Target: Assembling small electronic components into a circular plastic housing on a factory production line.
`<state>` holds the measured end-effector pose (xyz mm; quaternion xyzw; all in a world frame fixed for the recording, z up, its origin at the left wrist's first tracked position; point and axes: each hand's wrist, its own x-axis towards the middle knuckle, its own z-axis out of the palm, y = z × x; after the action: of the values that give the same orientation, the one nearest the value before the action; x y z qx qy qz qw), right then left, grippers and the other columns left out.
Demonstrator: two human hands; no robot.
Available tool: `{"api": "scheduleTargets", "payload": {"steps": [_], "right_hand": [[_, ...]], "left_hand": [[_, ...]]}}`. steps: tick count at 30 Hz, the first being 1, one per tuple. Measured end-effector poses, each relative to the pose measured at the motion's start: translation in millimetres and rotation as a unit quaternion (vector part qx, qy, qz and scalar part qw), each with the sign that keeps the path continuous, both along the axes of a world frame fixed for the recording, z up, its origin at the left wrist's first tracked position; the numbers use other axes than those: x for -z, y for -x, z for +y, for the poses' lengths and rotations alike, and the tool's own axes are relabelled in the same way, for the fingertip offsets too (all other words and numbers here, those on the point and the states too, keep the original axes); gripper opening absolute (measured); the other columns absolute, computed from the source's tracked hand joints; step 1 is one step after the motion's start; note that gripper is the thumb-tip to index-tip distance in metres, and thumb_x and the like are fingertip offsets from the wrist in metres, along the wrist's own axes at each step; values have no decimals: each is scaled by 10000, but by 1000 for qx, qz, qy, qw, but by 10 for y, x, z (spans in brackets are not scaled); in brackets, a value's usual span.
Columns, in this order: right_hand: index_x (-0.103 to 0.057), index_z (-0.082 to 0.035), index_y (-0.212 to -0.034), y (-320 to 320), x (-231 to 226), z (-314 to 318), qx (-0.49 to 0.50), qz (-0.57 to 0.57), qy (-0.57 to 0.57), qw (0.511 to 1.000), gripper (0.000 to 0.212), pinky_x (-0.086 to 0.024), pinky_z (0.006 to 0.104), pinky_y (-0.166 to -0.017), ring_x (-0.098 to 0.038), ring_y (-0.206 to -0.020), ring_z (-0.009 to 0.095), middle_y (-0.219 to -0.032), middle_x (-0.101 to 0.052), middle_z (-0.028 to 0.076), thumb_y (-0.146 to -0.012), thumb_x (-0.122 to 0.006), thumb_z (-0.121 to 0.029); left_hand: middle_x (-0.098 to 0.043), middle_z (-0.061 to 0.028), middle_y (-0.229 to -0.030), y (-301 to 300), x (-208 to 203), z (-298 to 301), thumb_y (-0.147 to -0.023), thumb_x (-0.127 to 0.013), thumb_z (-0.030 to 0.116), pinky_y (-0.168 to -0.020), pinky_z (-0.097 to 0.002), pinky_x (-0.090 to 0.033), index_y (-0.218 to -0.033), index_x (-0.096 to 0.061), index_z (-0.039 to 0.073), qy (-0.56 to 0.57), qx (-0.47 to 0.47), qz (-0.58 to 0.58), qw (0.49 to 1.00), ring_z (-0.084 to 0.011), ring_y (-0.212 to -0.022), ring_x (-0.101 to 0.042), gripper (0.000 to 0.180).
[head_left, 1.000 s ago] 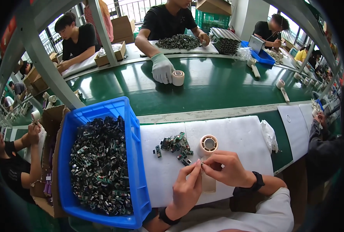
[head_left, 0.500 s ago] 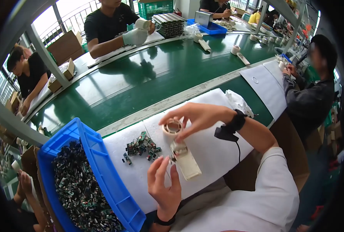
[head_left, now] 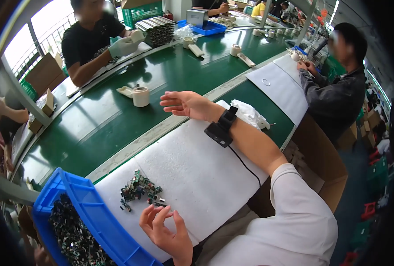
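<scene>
My right hand (head_left: 189, 105) reaches out over the inner edge of the green conveyor belt, fingers stretched and nothing held. Just beyond its fingertips, a cream-white plastic housing (head_left: 140, 96), with a round cup-like body and a flat handle part, stands on the belt, apart from the hand. Low over the white foam sheet (head_left: 197, 159), my left hand (head_left: 168, 235) has its fingers curved and apart, with nothing visible between them. Its fingertips are close to a small pile of green circuit boards (head_left: 139, 188). A black device is strapped to my right wrist.
A blue bin (head_left: 104, 217) full of small boards stands at the left. More white housings (head_left: 235, 50) lie along the belt (head_left: 99, 119). A crumpled white bag (head_left: 250, 116) sits beside the foam sheet. Co-workers sit across the belt and at the right; a cardboard box (head_left: 330, 168) stands near my right arm.
The cream-white housing has gone from between my hands onto the belt, and my right hand has let go of it. My left hand has come away, nearer the board pile. The view has shifted.
</scene>
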<state>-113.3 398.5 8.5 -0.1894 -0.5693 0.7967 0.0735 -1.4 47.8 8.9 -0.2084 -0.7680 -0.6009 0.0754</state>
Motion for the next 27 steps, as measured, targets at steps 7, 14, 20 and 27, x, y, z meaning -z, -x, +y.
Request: {"api": "scheduleTargets", "payload": {"steps": [7, 14, 20, 27], "right_hand": [[-675, -70, -1135, 48, 37, -22, -9, 54, 116, 992, 245, -535, 226, -746, -633, -840, 70, -974, -692, -13, -1042, -597, -282], [-675, -88, -1120, 34, 39, 54, -20, 56, 95, 994, 236, -515, 229, -744, -601, -818, 75, -967, -669, -17, -1043, -595, -296], [-679, -83, -1125, 63, 63, 68, -31, 56, 83, 994, 241, -511, 230, -749, -590, -847, 77, -966, -660, -8, -1039, -601, -295], [-677, -73, -1143, 31, 44, 25, -30, 51, 64, 996, 254, -506, 226, -756, -579, -838, 67, -957, -652, -17, -1043, -595, -293]], "left_hand": [[-699, -155, -1105, -12, 8, -83, -876, -707, -84, -708, -323, -546, -985, -714, 43, 29, 42, 44, 998, -252, -963, -693, 167], [-702, -177, -1160, 6, 92, -60, -864, -699, -117, -770, -315, -568, -1025, -700, 25, -30, 140, 14, 990, -262, -1001, -691, 214], [-708, -167, -1145, 31, -54, -13, -866, -703, -105, -771, -310, -571, -1020, -707, 38, 16, 77, 42, 996, -266, -967, -693, 210], [-710, -152, -1122, 68, -54, -12, -866, -729, -75, -731, -283, -563, -1023, -713, 52, 95, 12, 130, 987, -232, -861, -691, 202]]}}
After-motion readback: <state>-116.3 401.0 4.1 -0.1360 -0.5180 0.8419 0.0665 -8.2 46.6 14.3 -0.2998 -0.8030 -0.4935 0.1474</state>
